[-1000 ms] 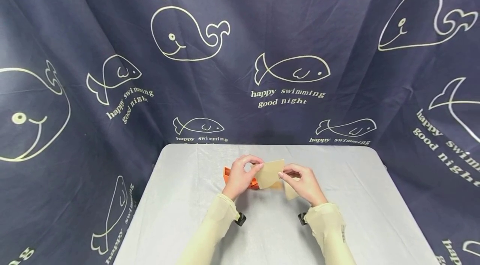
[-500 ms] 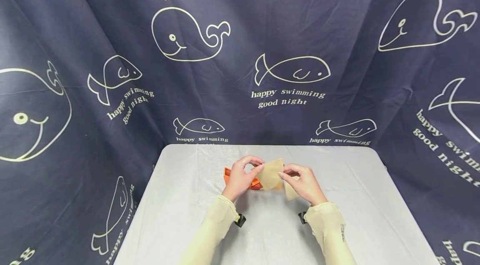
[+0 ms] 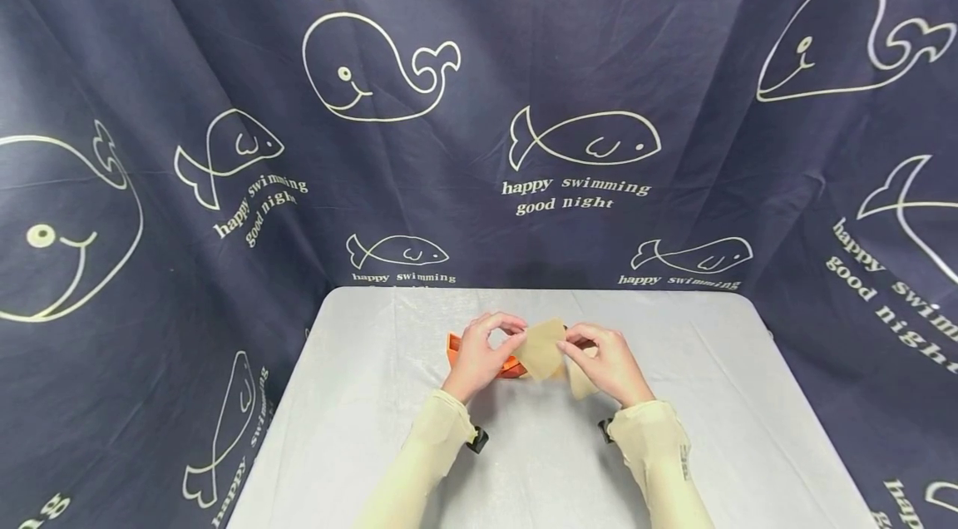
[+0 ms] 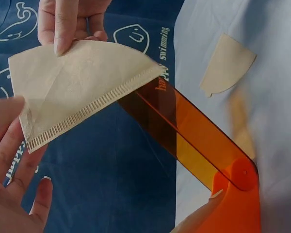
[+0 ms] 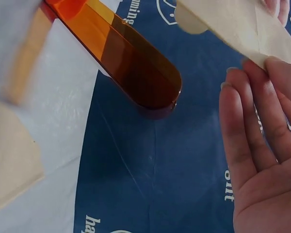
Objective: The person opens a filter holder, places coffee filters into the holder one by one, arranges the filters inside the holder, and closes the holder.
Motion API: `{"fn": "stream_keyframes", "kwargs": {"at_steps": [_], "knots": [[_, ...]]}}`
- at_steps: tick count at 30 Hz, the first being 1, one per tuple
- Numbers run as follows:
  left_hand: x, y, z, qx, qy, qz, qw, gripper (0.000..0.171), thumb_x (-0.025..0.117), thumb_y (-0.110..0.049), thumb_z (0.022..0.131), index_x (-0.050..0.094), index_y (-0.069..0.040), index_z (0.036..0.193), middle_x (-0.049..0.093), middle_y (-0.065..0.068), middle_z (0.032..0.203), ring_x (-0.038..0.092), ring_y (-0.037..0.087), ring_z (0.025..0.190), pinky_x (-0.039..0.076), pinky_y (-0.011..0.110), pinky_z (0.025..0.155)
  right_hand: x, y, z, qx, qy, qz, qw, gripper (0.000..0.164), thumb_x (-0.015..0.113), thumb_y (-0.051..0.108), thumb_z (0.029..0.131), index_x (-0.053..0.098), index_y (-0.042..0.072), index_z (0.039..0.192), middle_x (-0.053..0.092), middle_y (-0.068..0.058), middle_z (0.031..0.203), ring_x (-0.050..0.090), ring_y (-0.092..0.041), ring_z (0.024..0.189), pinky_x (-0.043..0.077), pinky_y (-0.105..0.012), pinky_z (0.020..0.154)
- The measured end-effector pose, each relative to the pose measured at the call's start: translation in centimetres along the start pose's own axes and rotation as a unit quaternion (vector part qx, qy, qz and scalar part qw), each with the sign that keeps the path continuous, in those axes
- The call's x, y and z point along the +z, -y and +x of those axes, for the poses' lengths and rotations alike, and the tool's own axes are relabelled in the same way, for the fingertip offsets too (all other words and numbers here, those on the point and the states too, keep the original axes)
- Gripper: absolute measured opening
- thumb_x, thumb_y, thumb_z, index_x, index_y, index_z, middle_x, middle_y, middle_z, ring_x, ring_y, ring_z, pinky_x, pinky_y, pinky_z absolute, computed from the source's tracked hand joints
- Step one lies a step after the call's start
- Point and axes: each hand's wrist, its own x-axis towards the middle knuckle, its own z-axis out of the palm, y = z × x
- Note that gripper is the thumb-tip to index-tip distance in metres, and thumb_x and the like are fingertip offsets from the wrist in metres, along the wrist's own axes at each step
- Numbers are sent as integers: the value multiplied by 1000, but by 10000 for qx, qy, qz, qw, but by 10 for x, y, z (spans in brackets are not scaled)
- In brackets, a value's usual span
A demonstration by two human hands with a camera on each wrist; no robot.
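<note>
Between my two hands hangs a beige cone coffee filter paper (image 3: 540,348), its crimped seam running along the lower edge in the left wrist view. My left hand (image 3: 479,358) pinches one corner between thumb and fingers, the other fingers spread behind. At the opposite side my right hand (image 3: 609,363) pinches the edge with thumb and forefinger. Below the left hand is an orange holder (image 4: 237,208) with a long translucent amber part (image 4: 194,126). One fingertip overlaps the orange part in the left wrist view. A second filter paper (image 4: 228,65) lies on the table beneath the right hand.
The white-covered table (image 3: 359,429) ends at a dark blue curtain (image 3: 479,30) printed with whales and fish. A blurred tan, stick-like thing (image 4: 240,121) shows between the second filter paper and the holder.
The held filter paper has turned and tilted slightly between the fingers, its lower edge now more pointed. Both hands stay almost in place.
</note>
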Motion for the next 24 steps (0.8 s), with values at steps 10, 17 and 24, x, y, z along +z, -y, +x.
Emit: {"fn": "stream_keyframes", "kwargs": {"at_steps": [10, 17, 24], "knots": [[-20, 25, -5, -354, -542, -600, 9961, 58, 49, 10, 82, 66, -15, 132, 67, 2, 130, 57, 23, 125, 41, 51, 110, -6, 5, 12, -323, -100, -441, 9985, 5, 76, 10, 93, 75, 15, 93, 71, 7, 85, 61, -3, 72, 56, -26, 66], [-33, 55, -13, -766, -1019, -476, 9907, 80, 48, 21, 69, 59, -17, 138, 60, 6, 137, 52, 26, 130, 37, 53, 113, -2, 12, 27, -665, -99, -500, 9965, 4, 76, 10, 93, 78, 13, 96, 73, 4, 88, 63, -5, 72, 57, -26, 66], [-26, 78, -24, -1158, -789, -202, 9899, 91, 47, 24, 61, 49, -10, 146, 59, 12, 139, 54, 29, 130, 43, 52, 111, 11, 19, 42, -868, 35, -570, 9946, 5, 77, 11, 92, 78, 15, 94, 74, 4, 90, 63, -7, 74, 56, -28, 68]]}}
